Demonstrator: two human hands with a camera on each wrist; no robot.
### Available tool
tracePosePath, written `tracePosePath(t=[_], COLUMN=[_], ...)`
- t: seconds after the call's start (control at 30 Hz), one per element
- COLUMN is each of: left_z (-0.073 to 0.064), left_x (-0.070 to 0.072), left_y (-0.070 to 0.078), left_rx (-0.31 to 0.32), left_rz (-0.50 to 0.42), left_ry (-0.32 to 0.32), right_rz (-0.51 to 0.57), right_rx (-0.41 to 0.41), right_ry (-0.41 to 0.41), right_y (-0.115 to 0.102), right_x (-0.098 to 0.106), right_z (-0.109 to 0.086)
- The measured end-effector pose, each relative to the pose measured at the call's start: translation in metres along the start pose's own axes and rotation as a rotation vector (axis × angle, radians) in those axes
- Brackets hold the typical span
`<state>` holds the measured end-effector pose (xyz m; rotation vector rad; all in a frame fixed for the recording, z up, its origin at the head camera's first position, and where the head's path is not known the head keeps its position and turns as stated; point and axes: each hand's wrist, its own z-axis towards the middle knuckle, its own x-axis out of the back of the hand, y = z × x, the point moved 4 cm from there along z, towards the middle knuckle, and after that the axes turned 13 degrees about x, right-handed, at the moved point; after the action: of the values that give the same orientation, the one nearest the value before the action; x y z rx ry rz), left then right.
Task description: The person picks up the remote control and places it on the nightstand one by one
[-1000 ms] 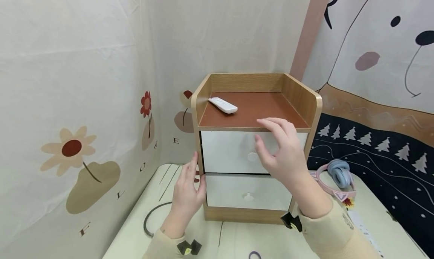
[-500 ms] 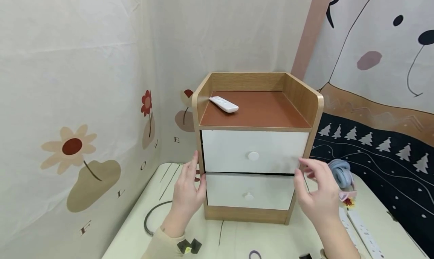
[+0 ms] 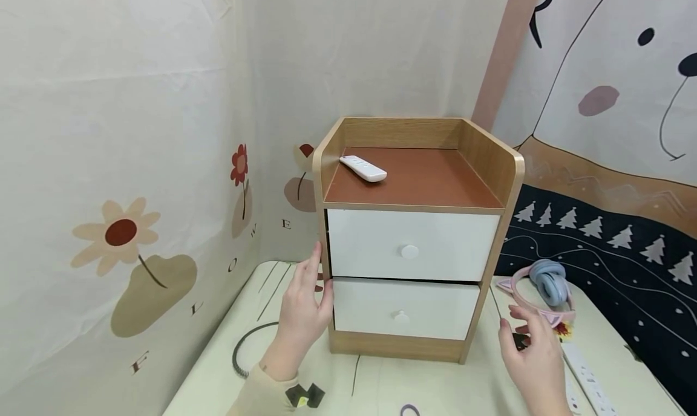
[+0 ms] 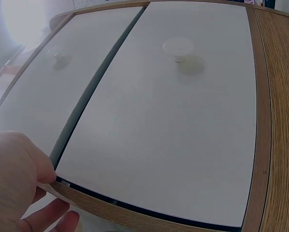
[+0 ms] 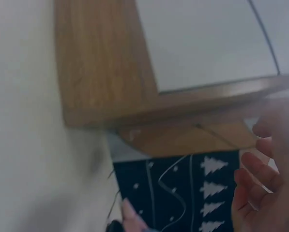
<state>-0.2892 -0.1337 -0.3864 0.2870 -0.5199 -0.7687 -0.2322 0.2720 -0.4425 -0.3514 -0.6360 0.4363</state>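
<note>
A small wooden cabinet with two white drawers stands in front of me. Both the upper drawer and the lower drawer sit in the frame, each with a round white knob. My left hand rests against the cabinet's left side, fingers straight along it and thumb at the front edge. The left wrist view shows that thumb by the gap between the drawers. Right of the cabinet and apart from it, my right hand hangs with loosely bent fingers, holding nothing visible. A small black object shows behind its fingers.
A white remote control lies on the cabinet's brown top. To the right are pink-and-blue headphones and a white power strip. A dark coiled cord lies at left, a purple ring in front.
My right hand has moved from in front of the upper drawer, past the cabinet's right edge, down and right away from it. My left hand has stayed at the cabinet's left side.
</note>
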Motion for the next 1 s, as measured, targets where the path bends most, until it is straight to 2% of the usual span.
tracePosePath(t=[0.3, 0.43, 0.77, 1.0], left_z=[-0.001, -0.001, -0.001, 0.0], left_x=[0.001, 0.001, -0.001, 0.003], left_y=[0.0, 0.0, -0.002, -0.002], left_rx=[-0.001, -0.005, -0.017, -0.012], left_rz=[0.007, 0.01, 0.019, 0.02], left_ry=[-0.015, -0.015, -0.026, -0.028], right_rz=[-0.181, -0.247, -0.311, -0.386], right_rx=[-0.249, -0.291, -0.333, -0.368], right_ry=[-0.362, -0.476, -0.681, -0.683], right_y=[0.06, 0.077, 0.096, 0.098], right_x=[-0.012, -0.016, -0.026, -0.029], right_z=[-0.021, -0.027, -0.039, -0.04])
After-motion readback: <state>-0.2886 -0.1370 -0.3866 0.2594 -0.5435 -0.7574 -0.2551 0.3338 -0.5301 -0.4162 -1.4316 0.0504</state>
